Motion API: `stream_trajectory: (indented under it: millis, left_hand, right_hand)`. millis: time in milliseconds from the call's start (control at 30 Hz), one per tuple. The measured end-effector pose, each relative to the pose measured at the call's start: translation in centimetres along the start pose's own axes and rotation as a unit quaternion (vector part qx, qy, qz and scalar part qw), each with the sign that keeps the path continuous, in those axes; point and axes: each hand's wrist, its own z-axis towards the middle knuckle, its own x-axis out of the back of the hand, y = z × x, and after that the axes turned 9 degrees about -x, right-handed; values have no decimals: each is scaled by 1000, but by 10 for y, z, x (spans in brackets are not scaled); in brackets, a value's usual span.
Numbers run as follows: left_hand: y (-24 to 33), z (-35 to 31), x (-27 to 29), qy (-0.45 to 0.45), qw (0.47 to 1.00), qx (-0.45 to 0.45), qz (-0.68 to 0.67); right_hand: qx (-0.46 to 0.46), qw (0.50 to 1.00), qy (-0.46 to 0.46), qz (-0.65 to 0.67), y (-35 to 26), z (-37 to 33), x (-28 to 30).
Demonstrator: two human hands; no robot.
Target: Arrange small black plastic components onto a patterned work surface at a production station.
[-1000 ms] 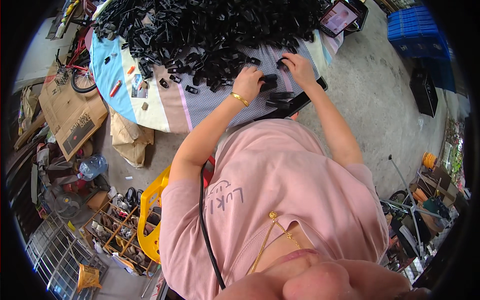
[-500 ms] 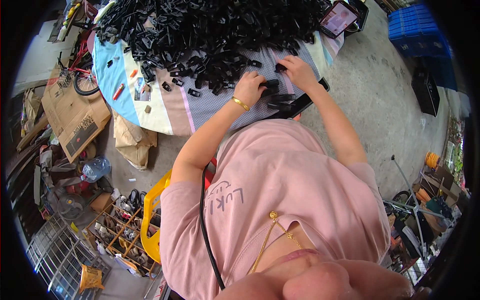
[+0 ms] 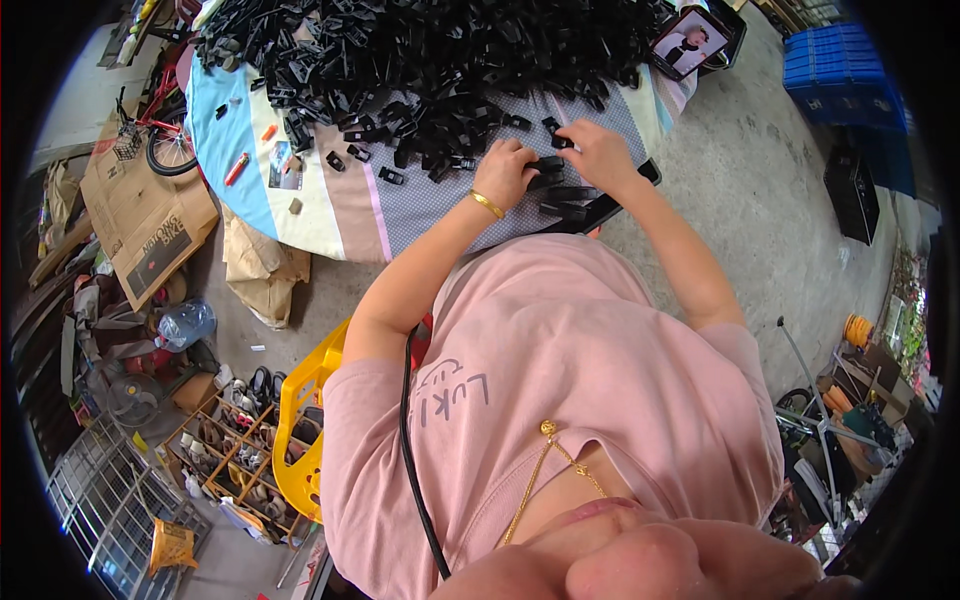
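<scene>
Between the thumb and fingertips of my right hand (image 3: 600, 158) is a small black plastic piece (image 3: 555, 131), gripped by its near end. My left hand (image 3: 504, 172), with a gold bangle at the wrist, is closed on a larger dark plastic part (image 3: 545, 164) at the near edge of the table; its fingertips are partly hidden. Close below lie more long black parts (image 3: 565, 205), side by side. A big heap of black plastic pieces (image 3: 430, 60) covers the far side of the table, with several loose ones spilling toward my hands.
A striped cloth (image 3: 355, 215) covers the table. On its left lie a red lighter (image 3: 237, 169) and a small picture card (image 3: 285, 172). At the far right stands a lit screen (image 3: 690, 43). Blue crates (image 3: 835, 65) and a black box (image 3: 851, 195) stand on the floor to the right.
My right hand has shifted slightly down, and the small black piece in it now stands more upright. My left hand stays by the same part. The picture on the screen differs.
</scene>
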Motion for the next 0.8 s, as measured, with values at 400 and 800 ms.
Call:
stream_trajectory:
  millis: [400,800]
  left_hand:
    - [-2,-4,-5,40,999,32,-6]
    - [-11,1,-1,5,1000,-7,-22]
  right_hand:
    - [47,998,-31,-38,8,-21,-11]
    - [84,986,-98,102,14,4,-29]
